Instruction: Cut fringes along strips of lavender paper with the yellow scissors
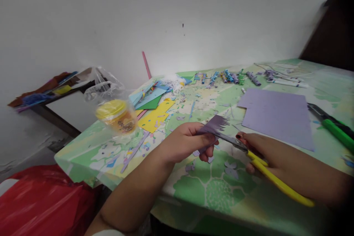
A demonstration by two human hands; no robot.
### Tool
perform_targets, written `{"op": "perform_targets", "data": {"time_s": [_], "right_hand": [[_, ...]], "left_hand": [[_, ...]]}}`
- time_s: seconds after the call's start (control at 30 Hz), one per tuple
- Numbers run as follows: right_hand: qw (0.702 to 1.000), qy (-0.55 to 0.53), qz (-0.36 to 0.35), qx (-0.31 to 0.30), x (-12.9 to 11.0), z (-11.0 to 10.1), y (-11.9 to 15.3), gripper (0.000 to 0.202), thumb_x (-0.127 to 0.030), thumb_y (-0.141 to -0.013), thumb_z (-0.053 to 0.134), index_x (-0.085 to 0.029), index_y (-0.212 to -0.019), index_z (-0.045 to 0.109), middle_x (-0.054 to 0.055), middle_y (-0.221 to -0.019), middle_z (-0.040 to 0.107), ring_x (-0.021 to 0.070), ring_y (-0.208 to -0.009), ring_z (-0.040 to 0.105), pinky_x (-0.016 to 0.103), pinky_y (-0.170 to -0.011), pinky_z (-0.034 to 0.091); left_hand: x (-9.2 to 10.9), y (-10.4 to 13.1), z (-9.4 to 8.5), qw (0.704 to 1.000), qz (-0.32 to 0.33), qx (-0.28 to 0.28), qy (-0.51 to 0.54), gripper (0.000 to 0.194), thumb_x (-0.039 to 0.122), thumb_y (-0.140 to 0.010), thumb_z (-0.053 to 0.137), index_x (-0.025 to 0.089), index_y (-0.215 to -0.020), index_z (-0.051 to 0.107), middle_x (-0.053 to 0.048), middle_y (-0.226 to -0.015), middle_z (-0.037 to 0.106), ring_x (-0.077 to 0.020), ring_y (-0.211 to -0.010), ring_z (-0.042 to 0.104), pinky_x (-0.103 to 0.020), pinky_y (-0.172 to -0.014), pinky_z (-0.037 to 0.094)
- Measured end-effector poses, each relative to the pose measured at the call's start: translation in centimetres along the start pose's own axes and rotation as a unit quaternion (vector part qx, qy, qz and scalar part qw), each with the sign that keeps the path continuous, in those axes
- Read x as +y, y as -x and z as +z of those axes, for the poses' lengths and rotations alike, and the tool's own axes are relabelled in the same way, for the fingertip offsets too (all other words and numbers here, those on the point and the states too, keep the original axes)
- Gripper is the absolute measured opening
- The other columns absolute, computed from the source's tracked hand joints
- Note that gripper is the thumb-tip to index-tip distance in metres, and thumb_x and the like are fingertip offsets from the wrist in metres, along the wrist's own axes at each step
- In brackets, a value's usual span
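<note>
A fringed strip of purple paper (213, 125) is pinched between the thumb and fingers of my left hand (190, 141), its cut fringe pointing right. My right hand (258, 151) grips a pair of scissors with yellow handles (272, 180). The scissor blades (229, 139) reach left to the strip, just below the fringe; I cannot tell whether they are closing on the paper. Beyond my right hand lies a large lilac sheet (276, 116) with a notch in its left side. Purple scraps (231, 169) lie on the table below the hands.
A patterned green cloth (204, 191) covers the table. Rolled, fringed paper pieces (228, 76) line the back near the wall. Coloured sheets (156, 116), white string (174, 83) and a yellow-lidded tub (116, 116) in plastic stand left. A green-handled cutter (337, 134) lies far right.
</note>
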State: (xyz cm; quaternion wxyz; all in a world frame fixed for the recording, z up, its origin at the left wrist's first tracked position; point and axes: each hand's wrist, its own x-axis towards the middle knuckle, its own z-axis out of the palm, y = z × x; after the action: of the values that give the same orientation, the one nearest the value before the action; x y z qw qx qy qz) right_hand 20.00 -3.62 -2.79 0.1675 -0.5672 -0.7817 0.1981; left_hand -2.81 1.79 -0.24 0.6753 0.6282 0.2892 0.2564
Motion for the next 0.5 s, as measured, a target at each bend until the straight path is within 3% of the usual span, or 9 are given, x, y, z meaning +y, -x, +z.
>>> {"op": "perform_targets", "data": {"time_s": [0.17, 0.5], "right_hand": [[0.998, -0.025, 0.016, -0.056, -0.08, -0.12, 0.09, 0.035, -0.053, -0.078, 0.048, -0.024, -0.097, 0.054, 0.009, -0.102, 0.065, 0.0299, -0.090, 0.059, 0.045, -0.081, 0.045], [0.999, 0.036, 0.021, -0.033, -0.12, -0.12, -0.17, 0.035, -0.051, -0.078, 0.052, -0.021, -0.095, 0.055, 0.011, -0.095, 0.065, 0.0273, -0.082, 0.059, 0.039, -0.071, 0.045]], "left_hand": [[-0.01, -0.05, 0.08, 1.000, 0.010, 0.009, -0.003, 0.019, 0.031, -0.071, 0.065, 0.013, -0.066, 0.058, 0.003, -0.050, 0.057, -0.0053, -0.040, 0.051, -0.019, -0.043, 0.036], [-0.26, -0.25, 0.06, 1.000, 0.006, 0.012, 0.003, 0.021, 0.032, -0.069, 0.067, 0.013, -0.065, 0.058, 0.003, -0.048, 0.056, -0.0055, -0.039, 0.049, -0.019, -0.043, 0.037]]}}
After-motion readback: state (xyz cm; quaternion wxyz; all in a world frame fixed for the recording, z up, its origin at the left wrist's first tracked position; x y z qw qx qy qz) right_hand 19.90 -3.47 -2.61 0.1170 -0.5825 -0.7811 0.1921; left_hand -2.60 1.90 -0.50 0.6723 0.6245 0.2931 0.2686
